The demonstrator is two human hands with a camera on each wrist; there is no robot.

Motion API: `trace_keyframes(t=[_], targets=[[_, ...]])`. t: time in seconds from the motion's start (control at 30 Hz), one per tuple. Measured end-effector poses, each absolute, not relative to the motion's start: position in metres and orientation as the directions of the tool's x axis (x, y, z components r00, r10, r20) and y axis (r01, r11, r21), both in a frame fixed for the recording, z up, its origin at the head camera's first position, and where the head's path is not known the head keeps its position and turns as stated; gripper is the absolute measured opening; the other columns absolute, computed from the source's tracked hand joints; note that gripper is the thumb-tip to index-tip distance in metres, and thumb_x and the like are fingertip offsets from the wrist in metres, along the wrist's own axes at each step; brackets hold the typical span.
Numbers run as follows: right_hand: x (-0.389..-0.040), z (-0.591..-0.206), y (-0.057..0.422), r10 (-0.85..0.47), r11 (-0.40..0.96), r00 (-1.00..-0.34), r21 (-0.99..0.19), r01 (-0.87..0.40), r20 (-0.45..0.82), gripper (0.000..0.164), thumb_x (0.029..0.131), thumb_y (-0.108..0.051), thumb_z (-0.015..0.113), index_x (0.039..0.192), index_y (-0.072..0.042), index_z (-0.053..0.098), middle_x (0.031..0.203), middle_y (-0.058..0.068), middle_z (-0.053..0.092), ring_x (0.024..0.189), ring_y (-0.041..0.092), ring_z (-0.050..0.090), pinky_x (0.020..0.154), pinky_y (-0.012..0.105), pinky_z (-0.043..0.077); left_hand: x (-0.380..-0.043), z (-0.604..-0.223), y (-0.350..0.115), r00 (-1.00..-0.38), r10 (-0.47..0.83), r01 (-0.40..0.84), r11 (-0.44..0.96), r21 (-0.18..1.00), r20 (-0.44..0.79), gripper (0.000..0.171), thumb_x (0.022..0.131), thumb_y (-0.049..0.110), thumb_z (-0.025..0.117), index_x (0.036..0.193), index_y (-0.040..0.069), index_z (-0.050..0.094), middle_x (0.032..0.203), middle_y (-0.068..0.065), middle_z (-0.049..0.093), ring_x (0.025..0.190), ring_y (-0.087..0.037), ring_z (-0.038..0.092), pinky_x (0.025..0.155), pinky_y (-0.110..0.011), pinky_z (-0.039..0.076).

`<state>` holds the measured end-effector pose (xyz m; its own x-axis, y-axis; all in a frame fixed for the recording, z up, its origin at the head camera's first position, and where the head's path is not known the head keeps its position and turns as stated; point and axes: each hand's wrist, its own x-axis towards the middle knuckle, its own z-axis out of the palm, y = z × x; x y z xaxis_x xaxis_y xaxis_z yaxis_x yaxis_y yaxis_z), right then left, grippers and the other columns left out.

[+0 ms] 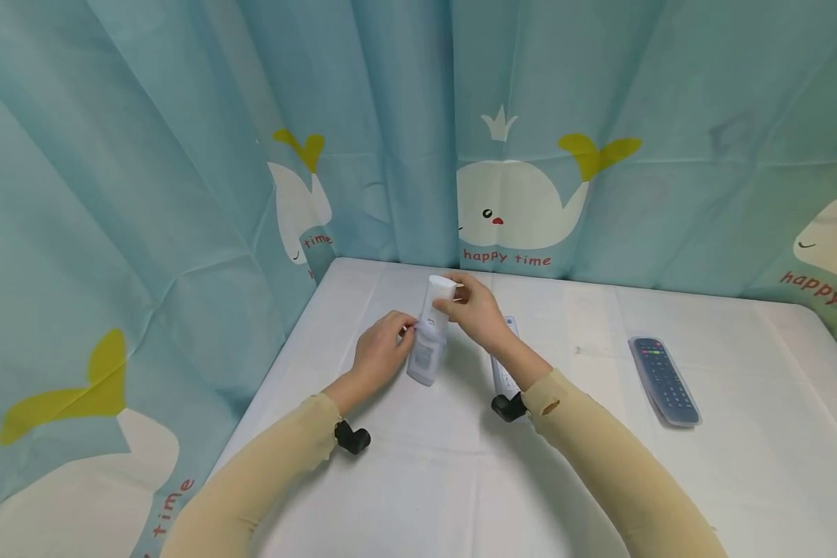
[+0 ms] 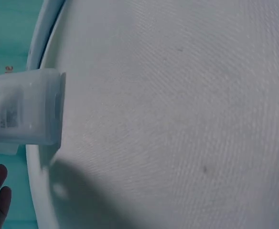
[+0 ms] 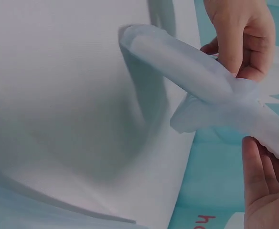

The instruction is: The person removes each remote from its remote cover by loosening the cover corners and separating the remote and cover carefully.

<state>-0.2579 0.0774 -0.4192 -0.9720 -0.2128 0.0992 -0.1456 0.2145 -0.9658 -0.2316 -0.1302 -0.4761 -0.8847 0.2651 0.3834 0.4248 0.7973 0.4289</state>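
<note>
2 hands (image 1: 380, 349) w/ 1 remote (image 1: 427, 358), 2 others (image 1: 665, 381) nrby

The blue curtain (image 1: 181, 155) is displaying white, yellow-tailed whales (image 1: 523, 205) (the lettering (image 1: 507, 258) is running red); the held remote (image 1: 428, 333) is showing white, the rightmost remote (image 1: 665, 381) dark blue-grey, the sleeves (image 1: 265, 469) cream.

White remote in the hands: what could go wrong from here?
The clear sleeve is bunched around the white remote and may snag or tear where the left hand pinches it. Held near its upper end, the remote could slip from the right hand. The right forearm crosses over another remote and might nudge it.
</note>
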Motion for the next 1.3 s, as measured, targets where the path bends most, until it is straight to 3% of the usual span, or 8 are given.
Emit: trace_keyframes(t=[0.2,0.33,0.57,0.77,0.9,1.0,1.1,1.3], targets=[[-0.256,-0.418,0.079,-0.176,0.186,-0.980,-0.975,-0.121,0.088,0.048,0.098,-0.010,0.070,0.143,-0.005,0.055,0.127,0.019,0.065,0.111,0.030,0.065,0.082,0.041,0.060,-0.231,-0.470,-0.131,-0.848,0.342,0.484,0.811,0.328,0.405,0.007,0.100,0.010,0.063,0.103,0.012,0.069,0.096,0.001,0.066,0.081,-0.013,0.062,0.067,-0.031,0.053],[-0.258,-0.416,0.081,-0.151,0.144,-0.987,-0.986,-0.084,0.062,0.048,0.098,-0.008,0.069,0.144,-0.003,0.054,0.128,0.021,0.065,0.109,0.030,0.065,0.086,0.049,0.059,-0.231,-0.468,-0.131,-0.819,0.397,0.524,0.812,0.256,0.415,0.005,0.097,0.009,0.064,0.100,0.010,0.068,0.091,0.000,0.065,0.074,-0.014,0.058,0.064,-0.030,0.050],[-0.263,-0.415,0.084,-0.138,0.113,-0.990,-0.993,-0.037,0.022,0.047,0.099,-0.007,0.068,0.143,-0.001,0.055,0.125,0.022,0.067,0.103,0.030,0.067,0.085,0.050,0.059,-0.226,-0.473,-0.134,-0.789,0.438,0.564,0.794,0.226,0.431,0.005,0.095,0.008,0.063,0.098,0.009,0.068,0.089,0.001,0.064,0.071,-0.013,0.056,0.061,-0.029,0.049],[-0.267,-0.420,0.084,-0.138,0.077,-0.990,-0.997,0.009,-0.020,0.049,0.099,-0.009,0.069,0.145,-0.001,0.053,0.123,0.022,0.066,0.101,0.029,0.068,0.083,0.045,0.060,-0.226,-0.479,-0.138,-0.781,0.416,0.558,0.800,0.220,0.466,0.007,0.098,0.011,0.068,0.104,0.012,0.070,0.093,0.000,0.068,0.076,-0.014,0.061,0.063,-0.030,0.051],[-0.267,-0.417,0.084,-0.130,0.051,-0.991,-0.999,0.018,-0.025,0.050,0.098,-0.008,0.070,0.144,0.001,0.054,0.122,0.025,0.066,0.098,0.030,0.070,0.081,0.043,0.061,-0.226,-0.477,-0.137,-0.764,0.399,0.569,0.787,0.239,0.508,0.019,0.097,0.014,0.070,0.116,0.012,0.068,0.104,-0.002,0.067,0.088,-0.018,0.064,0.070,-0.033,0.054],[-0.268,-0.416,0.084,-0.133,0.052,-0.991,-0.998,0.018,-0.025,0.051,0.097,-0.008,0.071,0.144,0.002,0.053,0.121,0.026,0.066,0.095,0.031,0.072,0.083,0.045,0.060,-0.227,-0.472,-0.133,-0.712,0.436,0.629,0.745,0.223,0.551,0.025,0.097,0.017,0.072,0.121,0.012,0.068,0.113,-0.005,0.064,0.099,-0.022,0.063,0.080,-0.037,0.054],[-0.267,-0.415,0.083,-0.135,0.054,-0.990,-0.998,0.029,-0.036,0.051,0.097,-0.009,0.072,0.144,0.000,0.054,0.121,0.025,0.066,0.095,0.032,0.072,0.084,0.048,0.059,-0.230,-0.468,-0.127,-0.622,0.524,0.712,0.687,0.143,0.581,0.024,0.096,0.019,0.074,0.120,0.014,0.073,0.114,-0.006,0.063,0.101,-0.024,0.061,0.085,-0.038,0.053],[-0.265,-0.416,0.082,-0.116,0.109,-0.992,-0.993,0.043,-0.056,0.051,0.096,-0.012,0.073,0.143,-0.004,0.056,0.119,0.022,0.067,0.097,0.032,0.072,0.082,0.045,0.060,-0.239,-0.462,-0.117,-0.425,0.659,0.789,0.605,-0.103,0.621,0.021,0.090,0.015,0.081,0.109,0.021,0.080,0.104,-0.004,0.065,0.095,-0.022,0.063,0.081,-0.036,0.054]])
